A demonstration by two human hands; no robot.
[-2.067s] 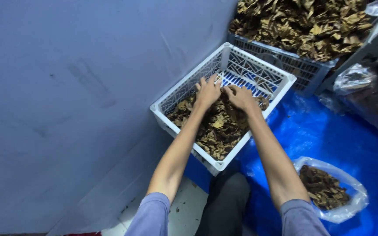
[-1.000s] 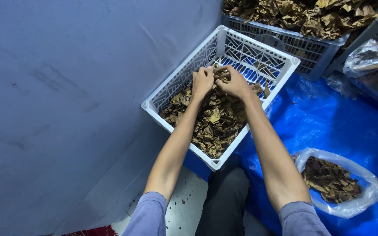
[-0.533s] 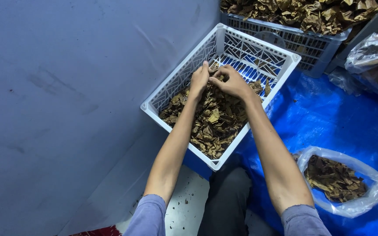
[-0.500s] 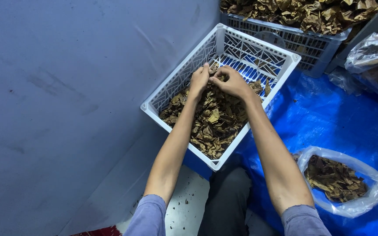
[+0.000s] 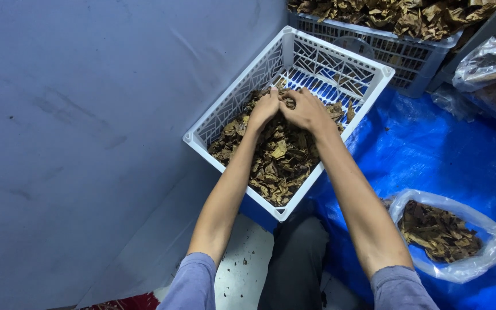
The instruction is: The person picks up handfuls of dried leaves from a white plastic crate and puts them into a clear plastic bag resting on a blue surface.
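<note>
Grey-blue sheeting (image 5: 87, 115) covers the left side of the scene, with a crumpled blue plastic tarp (image 5: 431, 149) on the floor to the right. White plastic lattice crate (image 5: 340, 57) sits tilted where the two meet, its near half filled with dry brown crumpled leaves (image 5: 271, 166), far half showing bare slatted bottom. Left hand (image 5: 264, 108) and right hand (image 5: 304, 109) touch each other at the far edge of the leaf pile, palms down, fingers curled into the leaves and gripping a clump; exact grip is hidden under the hands. Grey-blue plastic crate (image 5: 409, 57) heaped with the same leaves stands just behind the white one. Clear plastic bag (image 5: 477, 258) holding more leaves lies open on the tarp, near the right forearm. Dark trouser knee (image 5: 294, 258) shows between the arms.
</note>
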